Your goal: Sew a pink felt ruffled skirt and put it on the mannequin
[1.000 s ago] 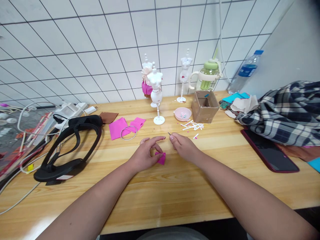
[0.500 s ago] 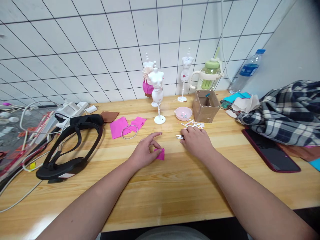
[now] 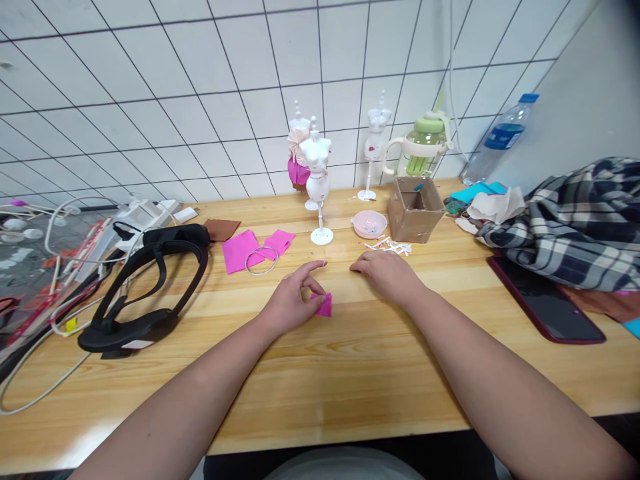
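My left hand (image 3: 295, 297) is low over the table, pinching a small piece of bright pink fabric (image 3: 325, 305) between thumb and fingers. Its index finger stretches forward, away from the fabric. To the right, my right hand (image 3: 384, 272) rests on the wood with its fingers curled down together; what lies under them is hidden. Just beyond that hand are scattered white strips (image 3: 393, 246) and a pink dish (image 3: 370, 225) with tiny pieces in it. Past my left hand, a thin metal ring (image 3: 261, 272) overlaps larger pink fabric pieces (image 3: 237, 252).
A bare white mini mannequin (image 3: 317, 180) stands ahead, with a dressed one (image 3: 299, 170) behind and another (image 3: 376, 143) farther right. A cardboard box (image 3: 417, 223), green-lidded cup (image 3: 425, 137) and water bottle (image 3: 503, 143) line the back. Left is a black headset strap (image 3: 145, 323); right, a phone (image 3: 545, 300).
The metal tips of a small tool showed beside my right fingers earlier and are now out of sight. That hand has turned and shifted slightly left. My left hand keeps its pinch on the fabric.
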Available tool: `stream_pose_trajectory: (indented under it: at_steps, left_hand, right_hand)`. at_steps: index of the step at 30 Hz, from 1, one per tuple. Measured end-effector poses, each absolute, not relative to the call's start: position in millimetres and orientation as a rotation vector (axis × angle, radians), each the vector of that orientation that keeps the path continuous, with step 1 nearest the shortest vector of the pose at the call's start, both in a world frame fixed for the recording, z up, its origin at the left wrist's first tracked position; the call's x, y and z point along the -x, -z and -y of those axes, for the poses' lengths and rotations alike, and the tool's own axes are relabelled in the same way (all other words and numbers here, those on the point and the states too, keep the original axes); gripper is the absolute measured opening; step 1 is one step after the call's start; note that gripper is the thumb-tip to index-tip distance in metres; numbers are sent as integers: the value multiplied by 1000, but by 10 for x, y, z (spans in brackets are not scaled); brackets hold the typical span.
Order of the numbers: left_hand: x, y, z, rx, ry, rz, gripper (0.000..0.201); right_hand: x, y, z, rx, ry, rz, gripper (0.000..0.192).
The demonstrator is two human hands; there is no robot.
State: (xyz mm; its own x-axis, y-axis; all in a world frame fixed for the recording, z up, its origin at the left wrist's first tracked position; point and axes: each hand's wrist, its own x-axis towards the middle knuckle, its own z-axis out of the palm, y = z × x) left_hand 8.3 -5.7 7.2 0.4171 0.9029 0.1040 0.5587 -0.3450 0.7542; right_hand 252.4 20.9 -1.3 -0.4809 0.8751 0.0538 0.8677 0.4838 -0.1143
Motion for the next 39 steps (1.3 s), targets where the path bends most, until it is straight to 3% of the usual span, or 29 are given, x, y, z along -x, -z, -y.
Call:
stream_pose_trajectory:
  at_steps: [14, 23, 32, 39]
  left_hand:
    - [-81, -57, 66, -2008, -678, -1232, 61]
    - [-84, -16, 14, -1915, -692, -1287, 61]
    - [-85, -2, 6, -1782, -752, -1282, 62]
    - [-124, -13, 10, -1746, -739, -1254, 64]
  right_hand:
    - [-2538, 81, -236, 1698, -178, 2407, 22]
    - [-2309, 29, -73, 1292, -650, 1887, 12]
    - [-2130, -25, 40, 1186, -909, 2025, 11]
    - [-2055, -12, 83, 1245, -861, 2076, 11]
